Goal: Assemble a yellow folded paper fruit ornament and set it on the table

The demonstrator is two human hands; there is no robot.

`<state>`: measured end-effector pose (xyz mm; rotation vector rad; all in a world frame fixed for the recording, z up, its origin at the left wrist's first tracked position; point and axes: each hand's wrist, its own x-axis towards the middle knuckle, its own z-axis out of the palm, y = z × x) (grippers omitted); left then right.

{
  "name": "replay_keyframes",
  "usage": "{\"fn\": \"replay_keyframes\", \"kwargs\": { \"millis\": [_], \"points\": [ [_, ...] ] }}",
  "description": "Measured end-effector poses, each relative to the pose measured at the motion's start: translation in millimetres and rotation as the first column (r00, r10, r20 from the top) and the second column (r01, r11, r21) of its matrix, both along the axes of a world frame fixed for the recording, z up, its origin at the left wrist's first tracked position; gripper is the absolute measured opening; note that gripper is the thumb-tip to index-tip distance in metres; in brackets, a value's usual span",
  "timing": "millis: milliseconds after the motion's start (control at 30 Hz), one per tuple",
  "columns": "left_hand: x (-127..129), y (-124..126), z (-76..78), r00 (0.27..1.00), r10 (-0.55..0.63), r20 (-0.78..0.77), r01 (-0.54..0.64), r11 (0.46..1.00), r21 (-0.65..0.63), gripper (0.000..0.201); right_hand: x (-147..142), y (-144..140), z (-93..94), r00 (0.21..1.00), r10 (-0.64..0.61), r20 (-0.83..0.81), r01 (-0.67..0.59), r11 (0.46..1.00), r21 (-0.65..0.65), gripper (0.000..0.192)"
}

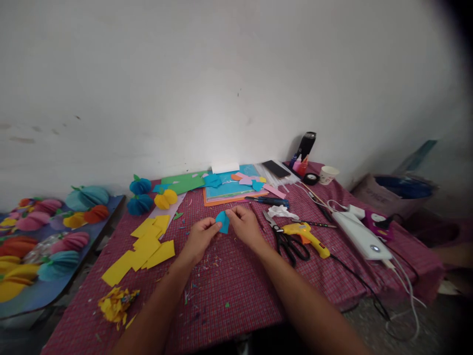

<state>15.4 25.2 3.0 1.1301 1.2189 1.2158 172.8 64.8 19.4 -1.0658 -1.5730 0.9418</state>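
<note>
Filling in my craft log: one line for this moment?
left hand: holds blue paper | right hand: holds same paper | scissors: on table

Blue paper partly hidden by fingertips; its fold not made out. Both forearms cut off at bottom edge. Tabletop near edge out of frame. Scraps too small to identify. Right corner vignetted dark.

Two bare forearms, no sleeves in view; left hand and right hand without rings, watch or gloves.
</note>
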Motion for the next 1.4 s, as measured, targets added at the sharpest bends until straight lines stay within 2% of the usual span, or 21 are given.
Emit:
{"fn": "replay_keyframes", "kwargs": {
  "millis": [200, 333, 533, 600, 833, 967, 1033, 1133, 1233, 1333, 1400],
  "points": [
    [-2, 3, -0.3, 0.988, 0.130, 0.082, -0.135, 0.989, 0.059, 0.029, 0, -1, -1.2, 0.996, 0.087, 0.012, -0.087, 0.995, 0.042, 0.029],
    [-3, 5, 1.3, 0.953, 0.240, 0.186, -0.258, 0.963, 0.076, 0.030, -3, -4, -3.8, 0.982, 0.141, 0.124, -0.151, 0.985, 0.079, 0.027],
    [-5, 5, 4.9, 0.923, 0.318, 0.214, -0.347, 0.931, 0.112, 0.030, -8, -9, -8.0, 0.936, 0.221, 0.273, -0.261, 0.958, 0.117, 0.027],
    [-6, 6, 3.5, 0.939, 0.291, 0.181, -0.314, 0.942, 0.118, 0.029, -7, -10, -8.6, 0.939, 0.218, 0.266, -0.255, 0.960, 0.112, 0.026],
    [-4, 3, -4.7, 0.997, 0.081, 0.009, -0.081, 0.996, 0.047, 0.027, -4, -2, -5.9, 0.975, 0.115, 0.191, -0.142, 0.981, 0.135, 0.024],
    [-1, 1, -2.7, 0.998, 0.067, -0.012, -0.067, 0.998, 0.018, 0.029, 5, -6, 2.2, 0.973, 0.086, 0.213, -0.120, 0.981, 0.155, 0.020],
    [-1, 1, -0.8, 0.997, 0.078, -0.022, -0.077, 0.997, 0.030, 0.030, 22, -17, 6.5, 0.962, 0.081, 0.261, -0.126, 0.979, 0.160, 0.017],
    [-1, 2, 0.2, 0.996, 0.079, -0.039, -0.077, 0.996, 0.042, 0.030, 65, -41, 7.0, 0.913, 0.047, 0.406, -0.128, 0.976, 0.175, 0.017],
    [0, 2, -1.6, 0.998, 0.069, -0.015, -0.069, 0.997, 0.022, 0.031, 123, -58, -0.9, 0.856, -0.173, 0.488, 0.087, 0.977, 0.195, 0.020],
    [2, 2, -4.1, 0.998, 0.058, -0.007, -0.058, 0.998, 0.021, 0.033, 176, -59, -12.7, 0.670, -0.407, 0.620, 0.291, 0.913, 0.286, 0.025],
    [1, 3, -5.4, 0.998, 0.056, -0.007, -0.056, 0.998, 0.011, 0.033, 200, -55, -20.3, 0.564, -0.426, 0.707, 0.299, 0.904, 0.305, 0.025]
  ]
}}
